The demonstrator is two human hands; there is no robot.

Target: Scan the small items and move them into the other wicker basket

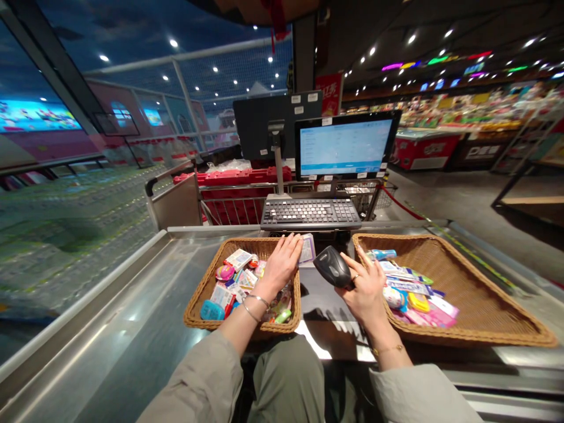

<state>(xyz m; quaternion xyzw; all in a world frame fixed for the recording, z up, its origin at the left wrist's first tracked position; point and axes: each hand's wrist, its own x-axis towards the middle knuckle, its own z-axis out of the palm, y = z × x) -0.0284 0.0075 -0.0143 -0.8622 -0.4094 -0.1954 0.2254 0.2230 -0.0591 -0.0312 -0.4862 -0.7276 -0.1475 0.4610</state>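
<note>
My left hand (282, 264) is closed on a small pale purple box (307, 248) above the right rim of the left wicker basket (198, 299). A printed label shows on the side of the box. In my right hand (366, 288) is a black barcode scanner (331, 265), its head pointing left toward the box, a short gap away. Small packaged goods fill the left basket, among them a turquoise pack (212, 310) and a pink round pack (225, 272). The right wicker basket (480, 294) holds several bright packages, including a yellow one (418, 302), near my right wrist.
Behind the baskets stand a black keyboard (312, 212) and a lit monitor (346, 147), with a second dark screen (255, 129) turned away. A metal counter (145, 305) runs to the left. Beyond the keyboard is a shopping cart (233, 202) with red contents.
</note>
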